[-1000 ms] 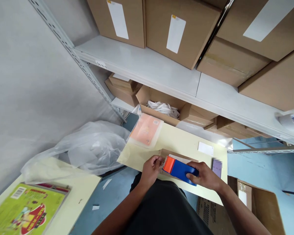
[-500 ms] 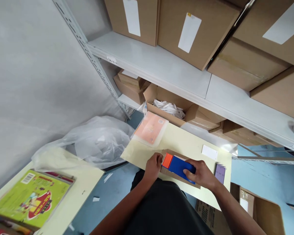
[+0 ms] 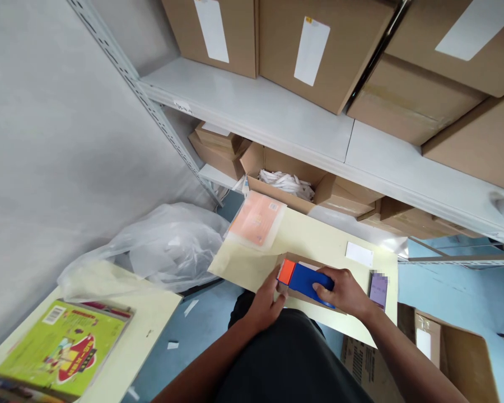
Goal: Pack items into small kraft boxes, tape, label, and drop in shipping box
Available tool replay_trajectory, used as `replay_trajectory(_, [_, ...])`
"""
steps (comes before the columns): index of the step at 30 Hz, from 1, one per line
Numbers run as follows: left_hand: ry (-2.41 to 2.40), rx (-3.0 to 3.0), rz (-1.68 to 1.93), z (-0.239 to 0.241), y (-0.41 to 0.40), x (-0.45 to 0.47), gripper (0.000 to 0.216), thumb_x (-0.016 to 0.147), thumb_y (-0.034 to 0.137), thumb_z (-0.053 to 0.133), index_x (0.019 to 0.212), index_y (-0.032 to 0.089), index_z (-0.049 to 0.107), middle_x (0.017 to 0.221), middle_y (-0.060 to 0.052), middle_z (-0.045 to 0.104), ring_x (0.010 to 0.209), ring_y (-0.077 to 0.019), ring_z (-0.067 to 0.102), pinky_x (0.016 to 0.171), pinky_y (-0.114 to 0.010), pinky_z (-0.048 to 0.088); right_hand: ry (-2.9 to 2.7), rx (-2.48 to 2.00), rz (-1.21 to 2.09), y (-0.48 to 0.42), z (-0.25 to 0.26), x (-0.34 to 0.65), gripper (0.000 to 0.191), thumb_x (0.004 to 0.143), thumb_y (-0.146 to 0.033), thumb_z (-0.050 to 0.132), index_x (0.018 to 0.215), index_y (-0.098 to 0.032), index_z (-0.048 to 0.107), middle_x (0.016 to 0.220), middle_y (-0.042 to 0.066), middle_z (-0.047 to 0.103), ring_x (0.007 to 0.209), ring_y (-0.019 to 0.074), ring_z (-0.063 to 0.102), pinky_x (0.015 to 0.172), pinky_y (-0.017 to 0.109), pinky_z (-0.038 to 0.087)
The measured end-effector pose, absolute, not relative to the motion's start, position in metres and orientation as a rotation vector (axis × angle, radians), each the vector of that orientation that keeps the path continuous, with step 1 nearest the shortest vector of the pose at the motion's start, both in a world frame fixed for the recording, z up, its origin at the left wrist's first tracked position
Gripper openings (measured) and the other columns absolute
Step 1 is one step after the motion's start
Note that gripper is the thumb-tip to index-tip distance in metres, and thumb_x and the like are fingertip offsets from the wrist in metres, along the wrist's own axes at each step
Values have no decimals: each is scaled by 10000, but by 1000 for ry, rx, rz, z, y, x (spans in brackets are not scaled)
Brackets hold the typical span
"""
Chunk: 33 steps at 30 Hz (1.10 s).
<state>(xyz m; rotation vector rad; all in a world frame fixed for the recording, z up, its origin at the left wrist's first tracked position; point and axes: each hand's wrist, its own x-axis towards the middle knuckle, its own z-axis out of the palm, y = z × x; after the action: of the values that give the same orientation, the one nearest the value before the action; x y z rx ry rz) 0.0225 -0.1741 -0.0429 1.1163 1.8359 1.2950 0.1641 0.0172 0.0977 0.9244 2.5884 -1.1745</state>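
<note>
In the head view a flat blue case [image 3: 308, 283] with an orange end [image 3: 287, 271] lies along a shallow brown cardboard box [image 3: 296, 295] on the pale table [image 3: 319, 232]. My right hand [image 3: 342, 291] is closed around the right part of the blue case, thumb on top. At the left end, my left hand [image 3: 265, 305] has its fingers closed about the cardboard end, close against the orange part. What lies under the blue case is mostly hidden.
An orange booklet in a clear sleeve [image 3: 257, 219], a white card [image 3: 359, 253] and a phone [image 3: 378, 289] lie on the table. Shelving [image 3: 252, 106] with cartons stands beyond. To the left is a side table with a green book [image 3: 63, 341] and a plastic bag [image 3: 159, 240].
My left hand has shifted lower around the left end of the cardboard, its fingers now nearer the front. My right hand stays on the blue case. The view has tilted slightly.
</note>
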Motion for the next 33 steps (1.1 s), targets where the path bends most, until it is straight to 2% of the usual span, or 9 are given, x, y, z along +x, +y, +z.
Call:
replay_trajectory(4, [1722, 1107, 1274, -48, -172, 32, 777, 941, 325, 490, 1630, 256, 137, 1670, -97, 279, 1533, -276, 281, 1214, -515, 325, 2582, 969, -1184, 17, 98, 164, 275, 844, -446, 595, 924, -222, 734, 826, 29, 758, 713, 192, 682, 633, 266, 495])
replay_trajectory(7, [1692, 1113, 1313, -54, -165, 23, 834, 934, 360, 549, 1635, 286, 103, 1685, -83, 244, 1549, -288, 235, 1243, -549, 257, 2579, 981, -1172, 16, 97, 164, 318, 852, -499, 596, 926, -224, 739, 836, 36, 760, 724, 201, 684, 629, 269, 488])
replay_trajectory(9, [1656, 1124, 1344, -55, -156, 15, 935, 891, 371, 643, 1636, 287, 86, 1679, -100, 257, 1538, -304, 260, 1234, -543, 287, 2570, 992, -1155, 16, 96, 165, 345, 859, -527, 596, 945, -225, 740, 831, 38, 757, 719, 202, 680, 626, 272, 483])
replay_trajectory(11, [1587, 1186, 1342, -55, -145, 7, 914, 873, 370, 688, 1624, 275, 177, 1660, -121, 295, 1508, -307, 329, 1209, -515, 349, 2566, 996, -1151, 16, 94, 166, 375, 862, -563, 602, 956, -226, 738, 820, 37, 752, 709, 201, 673, 626, 274, 478])
replay_trajectory(13, [1544, 1293, 1300, -52, -135, -1, 758, 894, 362, 672, 1569, 259, 342, 1649, -121, 319, 1485, -302, 369, 1191, -493, 382, 2560, 997, -1152, 19, 93, 167, 406, 862, -602, 604, 932, -225, 735, 796, 33, 743, 698, 197, 666, 623, 272, 473])
replay_trajectory(16, [1626, 1462, 1169, -46, -127, -11, 603, 925, 339, 625, 1500, 256, 465, 1650, -105, 322, 1488, -315, 359, 1203, -509, 354, 2536, 989, -1139, 25, 94, 168, 427, 861, -619, 601, 892, -212, 730, 750, 30, 731, 670, 193, 657, 603, 269, 462])
replay_trajectory(21, [1782, 1685, 821, -31, -131, -8, 620, 974, 448, 540, 1540, 225, 422, 1635, -130, 354, 1505, -383, 307, 1217, -558, 275, 2514, 909, -1176, 31, 95, 183, 435, 853, -622, 590, 869, -213, 734, 734, 33, 748, 656, 217, 678, 585, 284, 480])
replay_trajectory(26, [1781, 1798, 657, -29, -141, 0, 695, 969, 508, 549, 1575, 237, 341, 1649, -146, 321, 1544, -306, 249, 1247, -520, 219, 2472, 958, -1057, 43, 70, 204, 491, 747, -732, 611, 829, -265, 739, 745, 44, 777, 651, 264, 713, 557, 314, 540])
replay_trajectory(33, [1848, 1841, 554, -26, -141, 2, 725, 1002, 527, 455, 1568, 96, 312, 1668, -185, 250, 1541, -291, 256, 1236, -464, 256, 2392, 1041, -976, 55, 51, 213, 587, 668, -814, 611, 919, -303, 755, 761, 56, 776, 698, 308, 738, 627, 386, 596])
